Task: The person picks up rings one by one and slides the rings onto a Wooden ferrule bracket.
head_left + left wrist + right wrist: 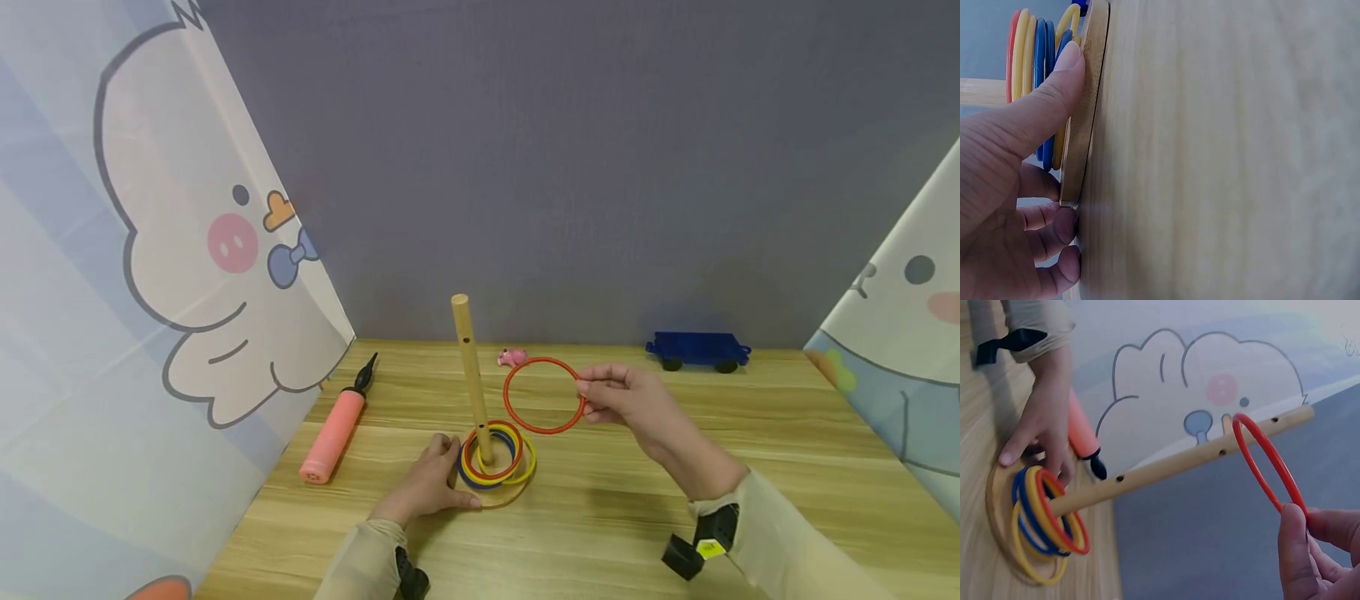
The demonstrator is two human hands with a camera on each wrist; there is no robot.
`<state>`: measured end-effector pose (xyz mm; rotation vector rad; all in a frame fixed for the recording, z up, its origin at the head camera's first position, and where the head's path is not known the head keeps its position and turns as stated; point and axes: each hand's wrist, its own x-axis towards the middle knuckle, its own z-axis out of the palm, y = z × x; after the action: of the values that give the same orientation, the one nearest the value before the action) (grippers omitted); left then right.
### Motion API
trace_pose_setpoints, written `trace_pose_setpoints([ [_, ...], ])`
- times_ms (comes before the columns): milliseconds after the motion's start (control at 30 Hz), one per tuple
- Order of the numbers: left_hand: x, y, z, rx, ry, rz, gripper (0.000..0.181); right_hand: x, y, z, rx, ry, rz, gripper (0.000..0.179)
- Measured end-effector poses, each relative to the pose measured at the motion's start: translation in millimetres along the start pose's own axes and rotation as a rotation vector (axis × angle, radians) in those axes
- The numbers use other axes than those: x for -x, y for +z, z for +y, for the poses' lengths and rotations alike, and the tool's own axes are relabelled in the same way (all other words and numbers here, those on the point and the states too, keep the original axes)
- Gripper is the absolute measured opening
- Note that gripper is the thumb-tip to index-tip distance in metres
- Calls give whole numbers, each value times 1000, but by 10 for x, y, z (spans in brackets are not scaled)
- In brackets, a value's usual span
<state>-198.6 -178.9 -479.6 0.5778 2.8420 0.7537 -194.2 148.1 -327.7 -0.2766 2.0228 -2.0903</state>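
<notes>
A wooden ring-toss stand (471, 375) has its round base on the table and its post upright. Several red, yellow and blue rings (1044, 512) lie stacked around the foot of the post. My left hand (427, 483) holds the edge of the base (1082, 119), thumb on its top and fingers at its side. Between thumb and fingers, my right hand (630, 404) pinches a red ring (543, 433) at its right edge. That ring is raised to the right of the post, and in the right wrist view it overlaps the post's upper part.
A pink hand pump (333, 437) with a black nozzle lies at the left. At the back are a small pink toy animal (513, 357) and a blue toy wagon (697, 349). A grey backdrop (570, 167) and printed side panels (187, 208) enclose the table.
</notes>
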Motion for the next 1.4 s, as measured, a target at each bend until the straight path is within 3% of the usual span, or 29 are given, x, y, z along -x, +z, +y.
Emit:
trace_pose_setpoints([
  [767, -26, -6, 4, -4, -8, -2, 115, -47, 487, -511, -208, -191, 64, 19],
  [1100, -20, -4, 4, 1, -15, -20, 115, -143, 695, -586, -257, -295, 85, 17],
  [1400, 12, 10, -1, 13, -22, -21, 115, -268, 840, -579, -273, -242, 123, 26],
])
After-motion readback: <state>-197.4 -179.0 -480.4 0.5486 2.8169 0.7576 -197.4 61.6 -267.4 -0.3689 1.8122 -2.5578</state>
